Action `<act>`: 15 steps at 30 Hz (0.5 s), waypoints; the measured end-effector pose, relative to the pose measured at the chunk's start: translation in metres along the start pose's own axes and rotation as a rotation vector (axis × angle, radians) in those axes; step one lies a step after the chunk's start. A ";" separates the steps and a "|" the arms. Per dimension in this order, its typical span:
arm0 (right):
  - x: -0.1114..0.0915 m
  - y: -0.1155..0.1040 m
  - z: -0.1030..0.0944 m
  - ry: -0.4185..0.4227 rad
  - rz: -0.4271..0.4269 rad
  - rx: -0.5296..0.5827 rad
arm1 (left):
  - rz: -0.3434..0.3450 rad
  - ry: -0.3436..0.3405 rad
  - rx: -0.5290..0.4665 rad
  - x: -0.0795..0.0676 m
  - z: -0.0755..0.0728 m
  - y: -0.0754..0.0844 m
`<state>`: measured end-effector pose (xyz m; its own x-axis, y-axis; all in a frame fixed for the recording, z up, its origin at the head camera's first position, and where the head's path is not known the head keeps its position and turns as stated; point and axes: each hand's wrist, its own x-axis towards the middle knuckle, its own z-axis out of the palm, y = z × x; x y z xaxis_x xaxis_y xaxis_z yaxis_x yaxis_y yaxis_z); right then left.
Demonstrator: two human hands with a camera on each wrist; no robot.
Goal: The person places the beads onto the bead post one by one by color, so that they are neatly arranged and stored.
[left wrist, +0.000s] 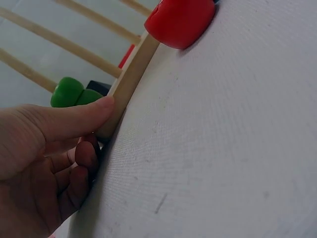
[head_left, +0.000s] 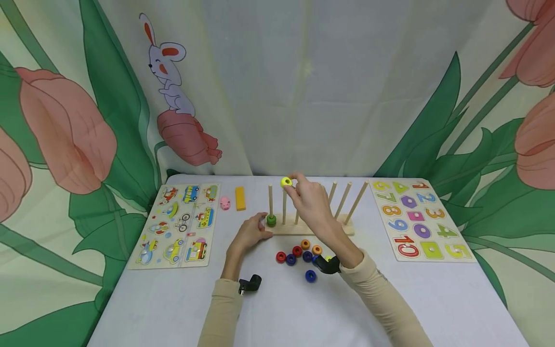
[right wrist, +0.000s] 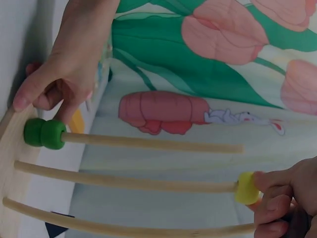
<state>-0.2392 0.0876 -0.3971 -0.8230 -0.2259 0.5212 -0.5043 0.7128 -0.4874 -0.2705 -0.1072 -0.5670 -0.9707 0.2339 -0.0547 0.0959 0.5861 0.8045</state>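
A wooden peg stand [head_left: 312,227] with several upright pegs stands at the back of the table. Two green beads [right wrist: 43,133] are stacked at the bottom of its leftmost peg. My left hand [head_left: 253,229] grips the left end of the base, thumb on the front edge, as the left wrist view shows. Between thumb and fingers, my right hand [head_left: 313,202] pinches a yellow bead [head_left: 286,181] at the top of the second peg. In the right wrist view the bead meets the peg's tip; whether the peg has entered its hole I cannot tell.
In front of the stand lie loose beads: red [head_left: 281,257], blue [head_left: 310,276], orange [head_left: 317,249] and yellow, some partly behind the right wrist. A vehicle puzzle board [head_left: 175,226], pink pig toy [head_left: 225,203] and yellow block [head_left: 240,198] lie left; a number board [head_left: 422,221] right.
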 end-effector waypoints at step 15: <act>-0.056 0.036 -0.003 0.087 0.066 0.080 | -0.026 0.004 0.023 0.001 0.002 0.002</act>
<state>-0.2112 0.1277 -0.4420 -0.8311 -0.1193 0.5432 -0.4720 0.6681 -0.5753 -0.2711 -0.1043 -0.5663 -0.9739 0.2148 -0.0732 0.0752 0.6096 0.7892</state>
